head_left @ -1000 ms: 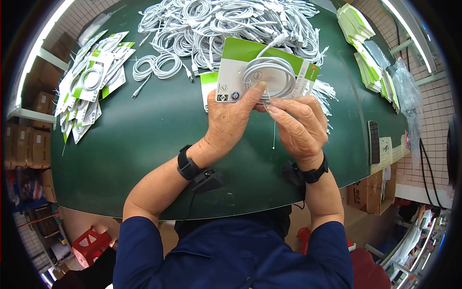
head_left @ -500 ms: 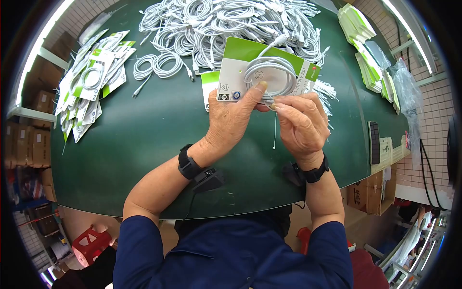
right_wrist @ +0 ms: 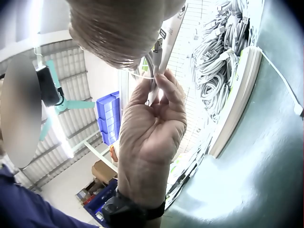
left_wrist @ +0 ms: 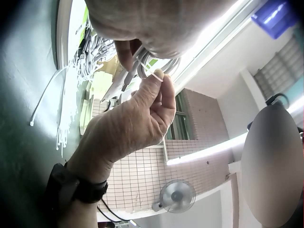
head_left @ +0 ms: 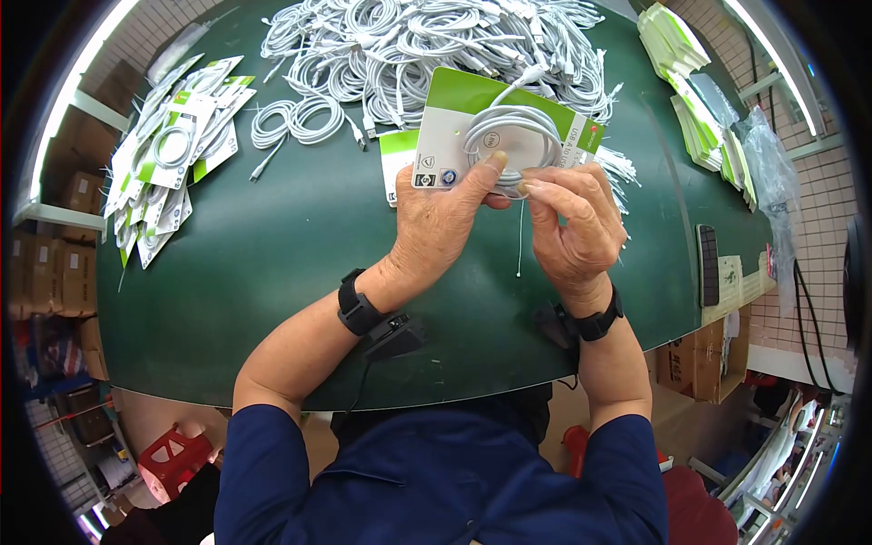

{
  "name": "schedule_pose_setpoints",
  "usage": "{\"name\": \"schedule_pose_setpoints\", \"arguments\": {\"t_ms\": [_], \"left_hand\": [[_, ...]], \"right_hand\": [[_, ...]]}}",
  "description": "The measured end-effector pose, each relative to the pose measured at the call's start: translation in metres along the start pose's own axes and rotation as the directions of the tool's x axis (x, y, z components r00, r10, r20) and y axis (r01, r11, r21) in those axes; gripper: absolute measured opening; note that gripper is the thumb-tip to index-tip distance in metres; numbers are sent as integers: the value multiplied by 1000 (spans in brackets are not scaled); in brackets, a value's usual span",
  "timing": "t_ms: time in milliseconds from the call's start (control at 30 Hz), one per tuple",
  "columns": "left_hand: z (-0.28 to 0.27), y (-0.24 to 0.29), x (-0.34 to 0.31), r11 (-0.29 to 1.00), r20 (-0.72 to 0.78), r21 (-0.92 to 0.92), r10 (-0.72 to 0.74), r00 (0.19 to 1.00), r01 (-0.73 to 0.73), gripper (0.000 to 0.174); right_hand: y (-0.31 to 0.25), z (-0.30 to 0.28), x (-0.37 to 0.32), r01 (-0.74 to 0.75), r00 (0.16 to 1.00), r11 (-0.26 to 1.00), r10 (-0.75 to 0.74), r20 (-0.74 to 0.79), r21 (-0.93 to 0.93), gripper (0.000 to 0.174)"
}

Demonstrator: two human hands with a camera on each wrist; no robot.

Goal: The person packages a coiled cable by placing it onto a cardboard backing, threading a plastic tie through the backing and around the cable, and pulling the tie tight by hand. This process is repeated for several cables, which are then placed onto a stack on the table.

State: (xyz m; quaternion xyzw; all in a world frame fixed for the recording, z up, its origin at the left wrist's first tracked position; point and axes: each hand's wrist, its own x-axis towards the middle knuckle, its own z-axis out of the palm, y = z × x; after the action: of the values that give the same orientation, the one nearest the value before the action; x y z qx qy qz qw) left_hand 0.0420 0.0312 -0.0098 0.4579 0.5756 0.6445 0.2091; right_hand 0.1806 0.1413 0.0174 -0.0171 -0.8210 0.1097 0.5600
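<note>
In the head view my left hand (head_left: 436,218) grips a green and white card (head_left: 445,136) by its lower edge, thumb on the front. A coiled white cable (head_left: 556,136) lies against the card. My right hand (head_left: 579,222) pinches a thin white tie (left_wrist: 154,76) between thumb and forefinger at the coil's lower side, as the left wrist view also shows. In the right wrist view the fingers of my left hand (right_wrist: 154,128) hold the card and cable from beneath. Another thin tie (head_left: 520,245) hangs or lies below the card.
A large heap of white cables (head_left: 427,45) covers the back. Carded cables (head_left: 173,154) lie at the left, with two loose coils (head_left: 316,121) nearer the middle. Thin white ties (head_left: 618,173), green-white cards (head_left: 699,118), a plastic bag (head_left: 770,163) and a dark phone-like object (head_left: 708,263) are at the right.
Both hands and the card have shifted slightly right. My right fingertips have moved a little up and right along the coil's lower edge, still pinching the tie.
</note>
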Motion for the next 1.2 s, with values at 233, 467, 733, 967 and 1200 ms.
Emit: {"name": "schedule_pose_setpoints", "arguments": {"t_ms": [233,467,733,967,1200], "left_hand": [[-1,8,0,991,55,-101,-84,995,89,27],[-2,1,1,1000,9,1,-21,1000,21,26],[2,18,5,898,-6,-396,-211,978,191,26],[0,9,3,947,1,-300,-117,993,112,22],[2,18,6,864,0,-452,-251,968,224,24]], "right_hand": [[-1,-1,0,-21,1000,999,21,10,44,27],[-2,0,0,-20,999,998,18,34,57,27],[-2,1,-2,-85,996,995,85,6,54,25],[-4,1,-2,-68,997,995,64,51,77,22],[-3,1,-5,-142,989,988,139,39,65,21]]}}
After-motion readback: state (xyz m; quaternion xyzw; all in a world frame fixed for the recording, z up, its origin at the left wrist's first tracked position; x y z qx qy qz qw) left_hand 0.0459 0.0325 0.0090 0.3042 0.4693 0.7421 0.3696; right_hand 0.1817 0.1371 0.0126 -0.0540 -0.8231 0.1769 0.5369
